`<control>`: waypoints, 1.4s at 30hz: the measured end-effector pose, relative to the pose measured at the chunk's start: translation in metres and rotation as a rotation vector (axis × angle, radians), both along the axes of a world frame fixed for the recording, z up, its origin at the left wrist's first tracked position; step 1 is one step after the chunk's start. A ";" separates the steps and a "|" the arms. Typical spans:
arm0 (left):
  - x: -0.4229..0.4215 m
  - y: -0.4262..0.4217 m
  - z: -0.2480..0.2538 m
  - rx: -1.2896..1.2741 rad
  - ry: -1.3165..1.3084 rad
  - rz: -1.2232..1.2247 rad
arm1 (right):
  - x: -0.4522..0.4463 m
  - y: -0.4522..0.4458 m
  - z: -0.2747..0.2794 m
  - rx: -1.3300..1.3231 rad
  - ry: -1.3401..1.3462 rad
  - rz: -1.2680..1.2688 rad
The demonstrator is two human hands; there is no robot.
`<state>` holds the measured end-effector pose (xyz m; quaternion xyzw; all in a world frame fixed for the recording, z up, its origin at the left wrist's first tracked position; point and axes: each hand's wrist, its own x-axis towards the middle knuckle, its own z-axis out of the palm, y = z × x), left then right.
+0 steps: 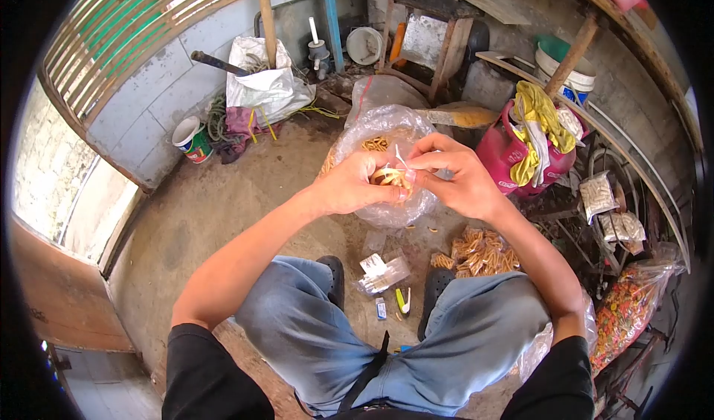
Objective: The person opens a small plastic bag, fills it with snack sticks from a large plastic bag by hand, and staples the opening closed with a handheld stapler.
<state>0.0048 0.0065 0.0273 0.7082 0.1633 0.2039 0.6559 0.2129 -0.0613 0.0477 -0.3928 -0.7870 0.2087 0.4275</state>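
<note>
Both hands meet over a large clear plastic bag (401,126) that stands open on the floor with brown stick-shaped pieces (375,144) inside. A small clear packet of these pieces (390,178) is in my left hand (348,184), its fingers and thumb wrapped round it. Fingers of my right hand (454,173) pinch the packet's gathered plastic top, close to my left fingertips. Between my feet lie a stapler (403,301) with a green and white body, a small blue and white box (381,308) and clear plastic packaging (383,271).
Filled packets (483,252) lie in a pile by the right foot. A pink container (506,152) with yellow cloth stands at the right, above a bag of colourful pieces (636,308). White sack (264,85) and small bucket (192,139) stand at the left wall.
</note>
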 end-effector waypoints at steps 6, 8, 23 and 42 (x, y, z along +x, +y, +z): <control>0.002 -0.005 0.003 -0.001 0.094 0.107 | -0.001 0.003 -0.004 -0.196 0.130 0.131; 0.000 -0.001 -0.002 0.008 0.120 0.111 | -0.004 0.003 -0.003 -0.207 0.144 0.120; -0.002 -0.003 0.012 -0.172 0.286 0.001 | 0.007 0.000 0.005 -0.199 0.154 0.007; -0.003 0.016 -0.008 -0.142 0.180 0.208 | 0.005 0.034 -0.002 -0.216 0.193 -0.071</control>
